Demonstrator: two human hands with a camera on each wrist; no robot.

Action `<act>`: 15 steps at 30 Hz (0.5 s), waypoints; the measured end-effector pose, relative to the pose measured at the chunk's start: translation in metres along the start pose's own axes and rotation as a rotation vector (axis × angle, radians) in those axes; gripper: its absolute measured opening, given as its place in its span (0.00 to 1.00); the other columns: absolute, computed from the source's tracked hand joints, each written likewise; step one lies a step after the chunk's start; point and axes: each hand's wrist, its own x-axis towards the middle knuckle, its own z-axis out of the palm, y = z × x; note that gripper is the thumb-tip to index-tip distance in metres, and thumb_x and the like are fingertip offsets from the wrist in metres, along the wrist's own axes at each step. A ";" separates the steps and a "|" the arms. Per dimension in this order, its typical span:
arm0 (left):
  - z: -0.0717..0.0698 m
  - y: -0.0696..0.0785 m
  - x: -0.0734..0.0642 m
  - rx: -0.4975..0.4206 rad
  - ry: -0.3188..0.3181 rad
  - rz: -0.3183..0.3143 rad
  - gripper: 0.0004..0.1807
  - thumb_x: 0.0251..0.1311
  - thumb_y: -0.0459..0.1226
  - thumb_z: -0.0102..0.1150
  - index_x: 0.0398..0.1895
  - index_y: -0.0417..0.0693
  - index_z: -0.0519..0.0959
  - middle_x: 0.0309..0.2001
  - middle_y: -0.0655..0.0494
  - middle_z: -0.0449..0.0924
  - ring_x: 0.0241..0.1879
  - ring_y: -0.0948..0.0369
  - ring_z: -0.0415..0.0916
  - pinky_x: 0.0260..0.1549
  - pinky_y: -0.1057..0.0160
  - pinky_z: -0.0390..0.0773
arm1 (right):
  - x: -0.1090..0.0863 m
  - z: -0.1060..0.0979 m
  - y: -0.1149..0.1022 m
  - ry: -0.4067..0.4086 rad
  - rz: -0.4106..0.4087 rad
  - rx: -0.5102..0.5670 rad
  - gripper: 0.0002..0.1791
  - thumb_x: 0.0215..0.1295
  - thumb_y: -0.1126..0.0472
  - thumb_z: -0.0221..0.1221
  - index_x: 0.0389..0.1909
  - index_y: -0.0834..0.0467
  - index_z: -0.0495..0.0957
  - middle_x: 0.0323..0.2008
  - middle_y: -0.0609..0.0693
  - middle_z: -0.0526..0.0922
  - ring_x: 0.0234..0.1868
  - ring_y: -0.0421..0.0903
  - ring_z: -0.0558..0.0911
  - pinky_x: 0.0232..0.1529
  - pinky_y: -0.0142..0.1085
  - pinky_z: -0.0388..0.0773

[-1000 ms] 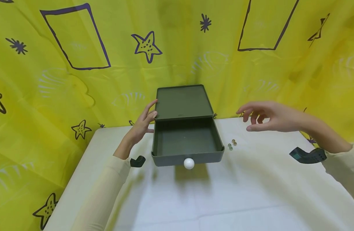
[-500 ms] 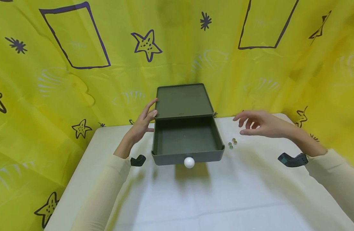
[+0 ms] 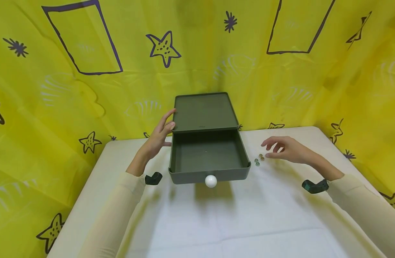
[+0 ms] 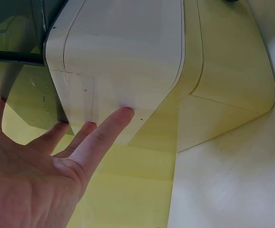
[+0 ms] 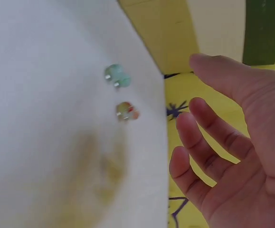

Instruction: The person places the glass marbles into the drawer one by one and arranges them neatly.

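Left hand (image 3: 156,141), grip spread wide, touching a rectangular green-and-cream plastic drawer box (image 3: 205,111), right hand (image 3: 287,148), grip loosely parted, near small round green beads (image 5: 117,75) and amber beads (image 5: 126,111) on white tabletop (image 3: 223,227)

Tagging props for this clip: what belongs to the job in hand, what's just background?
Likely the job:
left hand, touching the box
open drawer
four small glassy pieces
right hand, near them

Just background:
white table
yellow patterned curtain
wrist devices

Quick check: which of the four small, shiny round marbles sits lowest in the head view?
The lower small, shiny, green round marble: its green neighbour sits slightly higher and further left; the brownish pair sits higher still, nearer the right hand.
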 end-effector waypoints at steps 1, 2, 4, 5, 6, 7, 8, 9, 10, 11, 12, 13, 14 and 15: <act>0.000 0.000 0.000 0.000 0.001 0.000 0.34 0.74 0.54 0.45 0.81 0.78 0.50 0.81 0.49 0.45 0.76 0.44 0.53 0.58 0.24 0.65 | 0.000 0.002 0.003 -0.003 0.013 0.004 0.20 0.63 0.62 0.71 0.55 0.57 0.82 0.41 0.50 0.83 0.35 0.43 0.82 0.41 0.34 0.82; 0.000 0.000 0.000 -0.002 0.001 0.000 0.34 0.75 0.53 0.45 0.81 0.78 0.50 0.81 0.49 0.45 0.76 0.44 0.53 0.58 0.24 0.65 | -0.001 0.005 0.006 -0.008 0.028 0.010 0.19 0.64 0.62 0.71 0.55 0.58 0.82 0.41 0.49 0.83 0.35 0.43 0.82 0.40 0.34 0.82; 0.000 0.000 0.000 0.000 -0.001 0.000 0.34 0.75 0.53 0.44 0.81 0.77 0.50 0.81 0.49 0.44 0.76 0.44 0.52 0.58 0.23 0.64 | -0.001 0.009 0.011 -0.019 0.057 0.022 0.18 0.64 0.61 0.70 0.54 0.59 0.83 0.40 0.49 0.83 0.36 0.44 0.82 0.38 0.34 0.82; 0.000 0.001 0.000 0.001 -0.002 0.000 0.34 0.75 0.53 0.44 0.81 0.77 0.49 0.81 0.49 0.44 0.77 0.45 0.52 0.58 0.24 0.64 | -0.002 0.011 0.013 -0.021 0.067 0.027 0.18 0.65 0.61 0.70 0.54 0.59 0.83 0.40 0.49 0.83 0.36 0.44 0.82 0.37 0.34 0.82; 0.000 0.001 0.000 0.002 -0.002 0.000 0.34 0.75 0.53 0.44 0.81 0.78 0.49 0.81 0.50 0.44 0.77 0.45 0.51 0.59 0.24 0.64 | -0.002 0.013 0.015 -0.023 0.074 0.029 0.17 0.65 0.61 0.70 0.53 0.59 0.83 0.40 0.49 0.84 0.36 0.45 0.82 0.36 0.34 0.81; 0.001 0.001 0.000 0.003 -0.002 0.000 0.34 0.75 0.53 0.44 0.81 0.78 0.49 0.81 0.50 0.43 0.77 0.46 0.51 0.59 0.24 0.64 | -0.002 0.014 0.016 -0.023 0.079 0.031 0.16 0.65 0.62 0.70 0.52 0.60 0.83 0.40 0.49 0.84 0.36 0.45 0.82 0.35 0.34 0.81; 0.001 0.001 0.000 0.005 -0.003 0.000 0.34 0.76 0.53 0.44 0.81 0.78 0.49 0.81 0.50 0.43 0.77 0.46 0.51 0.59 0.24 0.64 | -0.003 0.016 0.018 -0.022 0.081 0.031 0.16 0.64 0.62 0.70 0.51 0.60 0.83 0.39 0.49 0.84 0.36 0.46 0.82 0.35 0.33 0.81; 0.001 0.001 0.000 0.008 -0.002 -0.001 0.34 0.76 0.53 0.44 0.81 0.78 0.50 0.81 0.51 0.43 0.77 0.46 0.51 0.59 0.24 0.64 | -0.003 0.017 0.019 -0.021 0.082 0.029 0.15 0.64 0.63 0.70 0.51 0.60 0.84 0.39 0.49 0.84 0.36 0.46 0.81 0.34 0.33 0.80; 0.001 0.001 0.000 0.011 -0.003 -0.001 0.33 0.76 0.54 0.44 0.81 0.79 0.50 0.81 0.51 0.43 0.77 0.46 0.51 0.59 0.24 0.65 | -0.002 0.019 0.021 -0.022 0.084 0.025 0.15 0.64 0.63 0.70 0.50 0.60 0.84 0.39 0.49 0.84 0.35 0.47 0.81 0.35 0.33 0.80; 0.000 0.001 0.000 0.012 -0.002 -0.002 0.33 0.75 0.54 0.44 0.81 0.79 0.50 0.81 0.52 0.43 0.77 0.46 0.51 0.58 0.24 0.65 | -0.002 0.020 0.022 -0.023 0.092 0.021 0.14 0.63 0.63 0.70 0.50 0.60 0.84 0.38 0.49 0.84 0.35 0.46 0.80 0.35 0.32 0.80; 0.000 0.001 0.000 0.013 -0.001 -0.002 0.33 0.75 0.54 0.44 0.81 0.79 0.50 0.81 0.52 0.43 0.77 0.46 0.51 0.58 0.24 0.65 | -0.002 0.022 0.024 -0.026 0.100 0.016 0.14 0.63 0.63 0.71 0.49 0.60 0.84 0.38 0.49 0.84 0.35 0.46 0.80 0.34 0.32 0.79; 0.000 0.001 0.000 0.014 -0.001 -0.002 0.33 0.75 0.54 0.44 0.81 0.79 0.50 0.81 0.52 0.43 0.77 0.46 0.51 0.58 0.24 0.65 | -0.001 0.024 0.026 -0.028 0.111 0.009 0.14 0.63 0.63 0.71 0.49 0.59 0.84 0.38 0.49 0.83 0.34 0.46 0.79 0.34 0.32 0.78; 0.000 0.001 0.000 0.014 -0.001 -0.001 0.33 0.75 0.54 0.44 0.81 0.79 0.50 0.81 0.52 0.43 0.77 0.46 0.51 0.58 0.24 0.65 | -0.001 0.025 0.027 -0.028 0.123 0.002 0.14 0.63 0.63 0.71 0.49 0.59 0.84 0.38 0.48 0.83 0.34 0.46 0.78 0.34 0.31 0.78; 0.000 0.001 0.000 0.014 -0.001 0.000 0.33 0.75 0.54 0.44 0.81 0.79 0.50 0.81 0.52 0.43 0.77 0.46 0.51 0.58 0.24 0.65 | -0.001 0.026 0.028 -0.028 0.134 -0.003 0.14 0.63 0.63 0.71 0.49 0.58 0.84 0.37 0.48 0.83 0.33 0.46 0.78 0.34 0.31 0.77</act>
